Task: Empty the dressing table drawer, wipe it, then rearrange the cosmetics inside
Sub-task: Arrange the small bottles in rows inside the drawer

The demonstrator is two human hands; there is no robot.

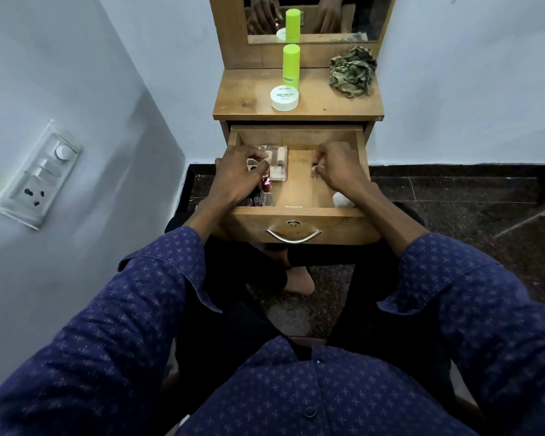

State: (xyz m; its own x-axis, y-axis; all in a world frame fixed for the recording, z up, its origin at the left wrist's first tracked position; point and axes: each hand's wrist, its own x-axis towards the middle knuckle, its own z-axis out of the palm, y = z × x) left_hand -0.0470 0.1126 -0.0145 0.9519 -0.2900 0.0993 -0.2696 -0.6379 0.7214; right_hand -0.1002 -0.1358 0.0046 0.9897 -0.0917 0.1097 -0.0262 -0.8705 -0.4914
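The wooden drawer [299, 138] of the dressing table stands pulled open. Inside at the left lies a clear plastic case [279, 162] of cosmetics, with several small pink and clear bottles [265, 191] in front of it. My left hand [236, 177] is over these, fingers curled around a small item beside the case. My right hand [337, 168] is in the right half of the drawer, fingers curled and pinching a small dark object [314, 167]. On the table top stand a lime-green bottle [291, 66] and a white round jar [284, 97].
A crumpled patterned cloth [353, 72] lies at the back right of the table top [243, 99], below the mirror [375, 20]. A white rounded item [343, 199] sits at the drawer's right front corner. A wall with a switch panel [38, 174] stands close on the left.
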